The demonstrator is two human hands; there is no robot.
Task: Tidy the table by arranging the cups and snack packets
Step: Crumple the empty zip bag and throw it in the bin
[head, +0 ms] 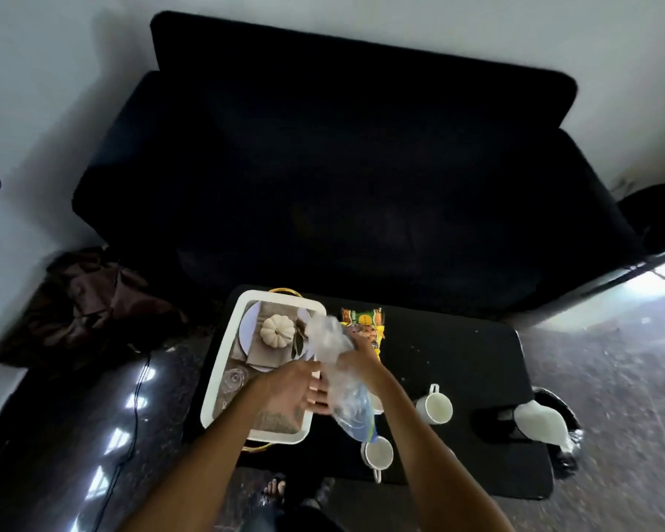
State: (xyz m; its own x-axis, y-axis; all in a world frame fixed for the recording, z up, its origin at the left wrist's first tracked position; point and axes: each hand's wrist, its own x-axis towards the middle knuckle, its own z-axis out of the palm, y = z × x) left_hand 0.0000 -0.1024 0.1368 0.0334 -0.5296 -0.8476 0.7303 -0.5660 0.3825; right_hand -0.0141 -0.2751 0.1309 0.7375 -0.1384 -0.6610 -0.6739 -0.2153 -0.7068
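A clear plastic snack packet [336,362] is held upright over the black table [457,362], just right of the white tray [217,372]. My right hand [361,368] grips its middle from behind. My left hand [294,389] touches its left side with fingers spread. A yellow and green snack packet [365,320] lies flat behind my right hand. Two white cups stand on the table: one [434,408] to the right of my right arm, one [377,453] near the front edge, under the packet's lower end.
The tray holds a plate, a small white pumpkin [278,329] and a glass [234,378]. A white jug [542,422] sits at the table's right end. A dark sofa [342,178] stands behind the table. Brown cloth [89,305] lies on the floor at left.
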